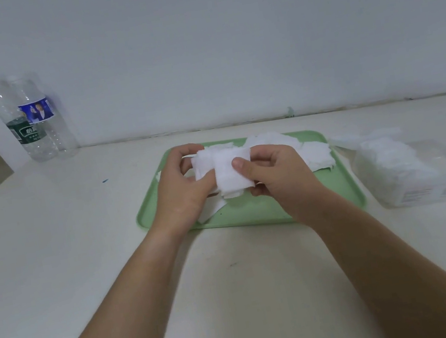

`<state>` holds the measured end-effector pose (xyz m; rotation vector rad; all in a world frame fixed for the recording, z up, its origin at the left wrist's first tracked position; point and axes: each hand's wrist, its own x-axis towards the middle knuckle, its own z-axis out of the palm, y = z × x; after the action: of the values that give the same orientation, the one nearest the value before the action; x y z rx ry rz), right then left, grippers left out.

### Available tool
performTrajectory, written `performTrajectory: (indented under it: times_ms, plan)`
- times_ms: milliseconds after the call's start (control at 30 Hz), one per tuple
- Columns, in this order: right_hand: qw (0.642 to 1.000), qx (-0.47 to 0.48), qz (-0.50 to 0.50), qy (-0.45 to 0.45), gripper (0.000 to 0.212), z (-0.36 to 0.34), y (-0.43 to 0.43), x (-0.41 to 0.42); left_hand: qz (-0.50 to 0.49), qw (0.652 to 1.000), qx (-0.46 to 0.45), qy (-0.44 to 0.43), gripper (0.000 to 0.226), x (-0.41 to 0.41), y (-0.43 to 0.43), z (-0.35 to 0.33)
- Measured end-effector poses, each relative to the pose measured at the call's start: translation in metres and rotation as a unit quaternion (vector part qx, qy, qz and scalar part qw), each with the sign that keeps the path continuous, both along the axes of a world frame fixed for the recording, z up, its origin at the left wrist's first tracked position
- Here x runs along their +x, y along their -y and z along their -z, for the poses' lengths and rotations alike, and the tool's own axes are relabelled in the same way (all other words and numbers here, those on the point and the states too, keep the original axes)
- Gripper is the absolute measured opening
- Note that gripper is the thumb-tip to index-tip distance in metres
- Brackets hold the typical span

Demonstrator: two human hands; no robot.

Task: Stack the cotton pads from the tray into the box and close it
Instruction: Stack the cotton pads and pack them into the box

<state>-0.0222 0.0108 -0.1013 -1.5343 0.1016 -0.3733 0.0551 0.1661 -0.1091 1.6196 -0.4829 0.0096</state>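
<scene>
Head view looks down on both hands meeting over a green tray [256,212] on a white table [81,253]. The left hand [179,190] has its fingers [183,152] curled round the far left end of a bunch of cotton pads [227,177], with its thumb laid against the near face. The right hand [278,178] pinches the same bunch from the other end: its thumb [240,164] presses flat on the front pad, and its fingertips curl in underneath. The bunch sits between the two sets of fingers, lifted off the tray floor, its edges uneven.

Just beyond the right knuckles, more loose pads [302,152] lie in a heap on the far right part of the tray. Under the left palm, a single pad [211,211] lies flat on the tray.

Well to the right of the right hand, off the tray, a clear box [433,185] rests on the table with white pads piled inside; its lid is too blurred to make out. Far to the left of the left fingers, two plastic bottles [34,121] stand against the wall [222,35].
</scene>
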Motion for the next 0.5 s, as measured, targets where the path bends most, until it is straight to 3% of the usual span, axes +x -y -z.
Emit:
performTrajectory:
  times_ms: [500]
  plan:
    - [0.997, -0.031, 0.064, -0.021, 0.017, -0.0020, 0.0043, 0.0013, 0.076, 0.995, -0.036, -0.046, 0.039, -0.0040, 0.0029, -0.0039]
